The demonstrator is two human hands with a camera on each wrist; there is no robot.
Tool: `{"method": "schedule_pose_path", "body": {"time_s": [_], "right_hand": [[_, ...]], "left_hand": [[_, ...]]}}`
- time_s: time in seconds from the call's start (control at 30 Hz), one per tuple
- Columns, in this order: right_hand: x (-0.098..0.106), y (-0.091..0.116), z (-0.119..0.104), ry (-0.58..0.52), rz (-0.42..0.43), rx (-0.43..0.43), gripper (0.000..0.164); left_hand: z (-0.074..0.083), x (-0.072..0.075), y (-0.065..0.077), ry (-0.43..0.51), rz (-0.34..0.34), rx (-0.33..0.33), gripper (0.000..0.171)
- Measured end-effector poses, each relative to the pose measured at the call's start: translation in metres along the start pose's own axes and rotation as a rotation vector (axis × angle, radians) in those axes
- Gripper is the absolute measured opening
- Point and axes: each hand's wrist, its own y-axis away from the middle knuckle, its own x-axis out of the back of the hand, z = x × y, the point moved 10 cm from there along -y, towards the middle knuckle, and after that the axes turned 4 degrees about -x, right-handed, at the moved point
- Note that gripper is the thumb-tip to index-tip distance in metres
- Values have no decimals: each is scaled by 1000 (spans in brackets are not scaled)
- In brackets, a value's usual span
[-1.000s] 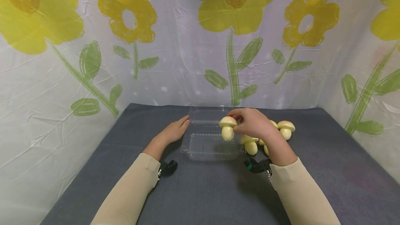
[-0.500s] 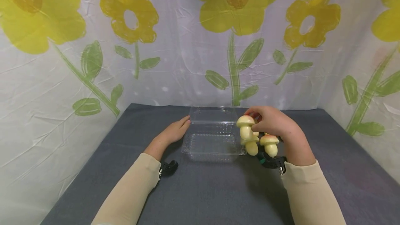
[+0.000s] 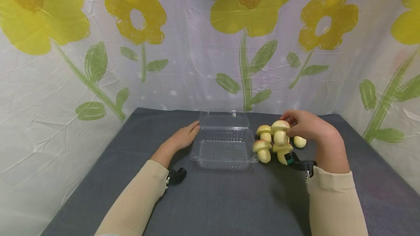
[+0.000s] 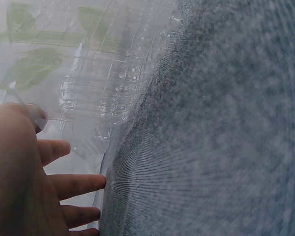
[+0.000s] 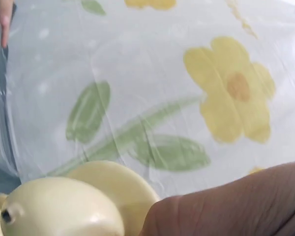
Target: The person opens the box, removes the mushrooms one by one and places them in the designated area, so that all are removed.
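Observation:
My right hand (image 3: 305,125) pinches a pale yellow toy mushroom (image 3: 280,132) by its cap, stem down, above other mushrooms. In the right wrist view the held mushroom (image 5: 64,209) shows a small dark hole at its stem end. Beneath and around it sit several similar mushrooms, one nearest the box (image 3: 262,151) and one partly behind my hand (image 3: 299,142). A clear plastic clamshell box (image 3: 226,161) lies opened, its lid (image 3: 224,120) folded back. My left hand (image 3: 183,137) rests at the box's left side, its fingers (image 4: 78,186) extended and thumb at the plastic edge.
A dark grey cloth (image 3: 216,203) covers the table. White curtains (image 3: 183,75) printed with yellow flowers stand behind and on both sides. Black wrist straps (image 3: 300,164) sit on both wrists, the right one hanging close to the front mushrooms.
My right hand has carried the mushroom rightward, from over the box's right part to over the other mushrooms. My left hand stays at the box.

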Motion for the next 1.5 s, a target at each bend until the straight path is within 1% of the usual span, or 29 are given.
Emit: {"method": "schedule_pose_path", "body": {"time_s": [0.23, 0.3, 0.43, 0.47, 0.6, 0.7, 0.83, 1.03, 1.17, 1.33, 1.5], "right_hand": [[7, 4, 34, -23, -50, -46, 51], [8, 5, 45, 0, -60, -77, 52], [9, 6, 71, 48, -78, -173, 54], [8, 6, 77, 46, -90, -194, 55], [2, 8, 97, -30, -149, -265, 58], [-6, 9, 110, -93, -187, -315, 57], [-15, 8, 122, -126, -214, -350, 52], [-24, 4, 137, -173, -219, -371, 48], [-29, 2, 143, -213, -226, -390, 51], [-32, 0, 148, -213, -231, -404, 61], [-34, -3, 149, -222, -237, -395, 63]], "left_hand": [[-1, -1, -1, 3, 2, -4, 61], [-2, -1, -1, 5, -2, -1, 62], [-2, 0, -2, 3, -3, 0, 62], [-2, 0, -2, 3, -3, 1, 62], [-2, 0, -1, 12, -6, 3, 62], [-2, 0, -1, 14, -9, 4, 62], [-2, 0, -1, 12, -10, 5, 62], [-2, -1, -1, 11, -14, 7, 62], [-2, -1, 0, 9, -17, 10, 62], [-1, 0, 0, 14, -15, 10, 62], [0, 1, 0, 13, -15, 6, 62]]}}
